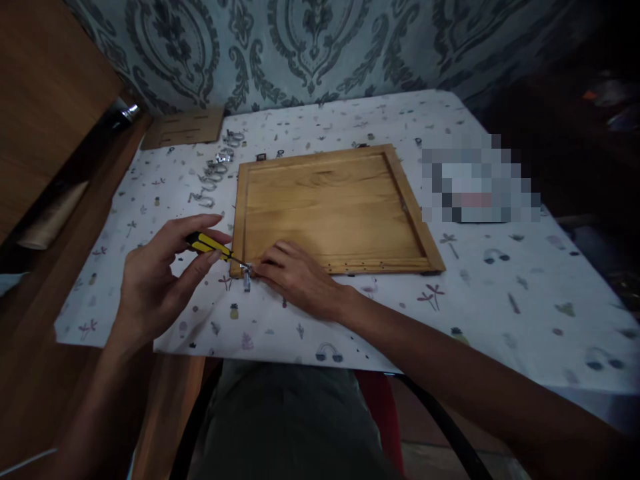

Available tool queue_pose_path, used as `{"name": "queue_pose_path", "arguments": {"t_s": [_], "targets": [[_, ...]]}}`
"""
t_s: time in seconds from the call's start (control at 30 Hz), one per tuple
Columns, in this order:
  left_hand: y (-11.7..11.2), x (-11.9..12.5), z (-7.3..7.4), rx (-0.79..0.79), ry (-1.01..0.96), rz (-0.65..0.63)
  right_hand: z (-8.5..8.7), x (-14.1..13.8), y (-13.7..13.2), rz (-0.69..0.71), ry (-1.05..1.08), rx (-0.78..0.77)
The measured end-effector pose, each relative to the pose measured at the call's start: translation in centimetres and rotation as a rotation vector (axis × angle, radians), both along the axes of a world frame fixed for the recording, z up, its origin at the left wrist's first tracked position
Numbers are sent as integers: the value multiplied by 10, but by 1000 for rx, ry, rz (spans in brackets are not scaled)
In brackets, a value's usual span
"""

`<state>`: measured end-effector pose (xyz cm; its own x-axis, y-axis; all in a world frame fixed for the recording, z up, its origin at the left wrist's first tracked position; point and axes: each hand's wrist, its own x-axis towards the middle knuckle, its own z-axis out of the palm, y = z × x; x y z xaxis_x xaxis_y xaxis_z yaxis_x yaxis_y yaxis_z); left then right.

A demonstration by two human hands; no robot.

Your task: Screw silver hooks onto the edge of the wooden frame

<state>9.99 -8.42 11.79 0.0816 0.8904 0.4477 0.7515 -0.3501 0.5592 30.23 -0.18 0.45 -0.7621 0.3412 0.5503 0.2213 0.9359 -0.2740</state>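
Left hand: the person's left hand (pixel 163 270), at the panel's near left corner; thumb and fingertips clamped on the screwdriver handle.
Screwdriver: yellow-and-black screwdriver (pixel 213 247), tilted, tip down and to the right, reaching the metal fitting.
Metal fitting: small shiny metal fitting (pixel 247 281), at the panel's near edge by the left corner, one end sticking out toward the person.
Right hand: right hand (pixel 297 277), lying over the near edge just right of the fitting; fingers bent, close together; can't tell from here if they grip it.
Panel: framed wooden panel (pixel 325 207), flat on the table, raised rim, dark dots along near strip.
Loose hardware: metal pieces (pixel 215 175), in a rough row left of the panel.
Back left: brown slotted board (pixel 183 127), flat.
Right side: pixelated object (pixel 480 187), unreadable.
Table: white printed tablecloth (pixel 500 313), against patterned wall (pixel 315 40).
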Motion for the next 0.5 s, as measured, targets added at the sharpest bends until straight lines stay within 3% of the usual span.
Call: {"name": "queue_pose_path", "arguments": {"t_s": [0.5], "targets": [[1, 3, -3, -10, -19, -23, 0, -1, -1, -19, 12, 26]]}}
